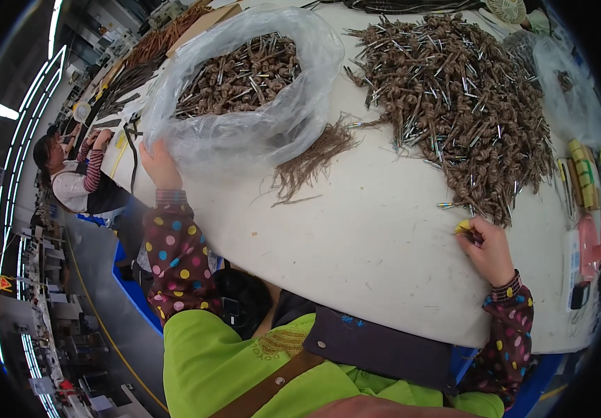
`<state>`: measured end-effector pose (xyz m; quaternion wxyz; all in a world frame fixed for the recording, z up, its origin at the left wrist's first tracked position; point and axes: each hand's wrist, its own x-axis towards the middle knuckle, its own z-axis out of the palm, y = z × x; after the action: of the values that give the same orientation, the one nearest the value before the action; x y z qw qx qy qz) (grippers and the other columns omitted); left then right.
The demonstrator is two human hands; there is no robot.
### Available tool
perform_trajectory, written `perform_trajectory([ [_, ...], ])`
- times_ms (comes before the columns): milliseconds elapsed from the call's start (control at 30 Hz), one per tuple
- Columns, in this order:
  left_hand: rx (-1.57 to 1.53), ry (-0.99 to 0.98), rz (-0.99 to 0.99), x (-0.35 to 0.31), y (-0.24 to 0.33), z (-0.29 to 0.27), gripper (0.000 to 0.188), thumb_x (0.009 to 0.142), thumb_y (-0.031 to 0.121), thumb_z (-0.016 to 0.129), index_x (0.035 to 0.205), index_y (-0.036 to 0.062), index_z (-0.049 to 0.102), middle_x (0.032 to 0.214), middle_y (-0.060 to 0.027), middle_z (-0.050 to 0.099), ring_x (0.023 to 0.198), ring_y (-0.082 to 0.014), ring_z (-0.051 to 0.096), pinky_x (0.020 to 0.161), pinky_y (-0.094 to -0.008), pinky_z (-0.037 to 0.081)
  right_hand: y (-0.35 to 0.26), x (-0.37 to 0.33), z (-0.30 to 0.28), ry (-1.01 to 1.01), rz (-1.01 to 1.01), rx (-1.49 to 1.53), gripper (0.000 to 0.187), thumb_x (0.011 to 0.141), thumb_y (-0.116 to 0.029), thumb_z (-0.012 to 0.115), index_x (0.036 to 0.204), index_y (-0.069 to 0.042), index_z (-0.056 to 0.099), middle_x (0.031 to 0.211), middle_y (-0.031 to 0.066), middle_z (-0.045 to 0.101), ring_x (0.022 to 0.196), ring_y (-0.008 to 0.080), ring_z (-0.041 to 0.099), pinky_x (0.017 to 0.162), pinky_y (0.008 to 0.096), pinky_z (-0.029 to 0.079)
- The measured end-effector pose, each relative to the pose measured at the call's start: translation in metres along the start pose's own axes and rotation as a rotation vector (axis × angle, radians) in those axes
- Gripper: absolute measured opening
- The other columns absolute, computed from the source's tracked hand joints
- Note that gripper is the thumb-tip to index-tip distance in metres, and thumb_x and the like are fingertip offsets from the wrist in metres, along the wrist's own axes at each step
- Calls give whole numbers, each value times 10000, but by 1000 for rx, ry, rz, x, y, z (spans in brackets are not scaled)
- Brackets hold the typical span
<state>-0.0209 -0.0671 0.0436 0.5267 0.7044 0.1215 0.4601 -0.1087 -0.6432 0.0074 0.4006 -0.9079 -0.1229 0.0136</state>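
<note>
loose fibres lie btwn clear bag & brown cord pile on worktop; yellow roll, pink item far r, co-worker l. bag mouth up, long axis approx l-r; pile runs far-l to near-r. hands apart: l hand at bag's near-l edge, r hand curled by pile's near end; can't tell if either grips.

Left hand reaches forward while the right hand curls its fingers.
</note>
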Motion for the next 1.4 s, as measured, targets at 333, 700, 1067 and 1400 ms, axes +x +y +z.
perform_trajectory([
  [333,306,-38,123,24,37,-32,464,871,160,574,1287,0,442,1186,-110,522,1070,-219,515,903,-308,415,-7,0,-2,-9,-10,-39,163,743,-37,700,864,13,602,696,100,576,551,174,491,536,262,410],
  [700,821,-632,880,-2,109,84,609,848,309,628,1387,179,376,1383,-154,396,1262,-338,390,992,-497,343,-5,0,-2,0,-31,-60,160,744,-38,694,862,13,599,708,108,586,553,188,520,541,269,426],
  [1067,1125,-874,459,136,5,138,646,800,278,530,1408,223,319,1332,-235,432,1211,-439,399,1006,-453,372,-3,-2,-5,-12,53,-49,181,722,-51,712,841,6,589,682,116,576,543,225,532,533,286,437],
  [1400,1258,-737,402,200,-35,124,669,820,351,566,1388,91,327,1318,-305,415,1215,-447,405,1022,-456,354,-3,-3,-2,-23,37,-7,166,730,-46,709,840,6,596,716,127,600,596,230,593,559,280,462],
])
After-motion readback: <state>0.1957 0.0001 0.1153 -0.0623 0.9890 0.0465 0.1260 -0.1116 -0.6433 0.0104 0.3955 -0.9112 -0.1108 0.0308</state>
